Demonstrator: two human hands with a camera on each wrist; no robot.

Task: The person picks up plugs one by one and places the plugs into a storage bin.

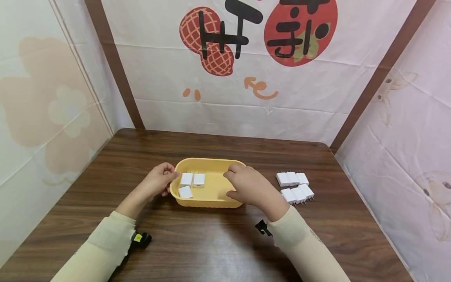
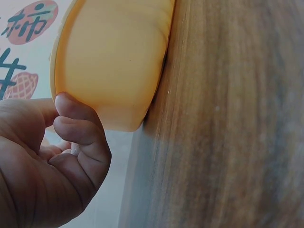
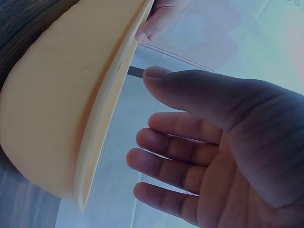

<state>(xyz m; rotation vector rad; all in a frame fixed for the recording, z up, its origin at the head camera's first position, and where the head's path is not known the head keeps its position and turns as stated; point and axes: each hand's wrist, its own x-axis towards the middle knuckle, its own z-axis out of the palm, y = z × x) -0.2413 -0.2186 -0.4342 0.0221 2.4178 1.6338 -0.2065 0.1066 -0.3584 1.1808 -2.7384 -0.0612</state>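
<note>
A yellow plastic basket (image 1: 211,204) stands on the wooden table in the head view. My left hand (image 1: 159,181) pinches its left rim between thumb and curled fingers, as the left wrist view also shows on the basket's end wall (image 2: 114,57). Inside, toward the left end, lie three white charger plugs, one of them a plug (image 1: 199,180) with its prongs pointing away. Over the basket's right end is my right hand (image 1: 251,186). In the right wrist view its fingers (image 3: 164,164) are spread and relaxed beside the rim, with nothing between them and the thumb.
Several white charger plugs sit on the table to the right of the basket, in a back row (image 1: 292,179) and a front row (image 1: 298,194). Printed cloth (image 1: 225,113) hangs behind the dark wooden table (image 1: 197,239) and on both sides.
</note>
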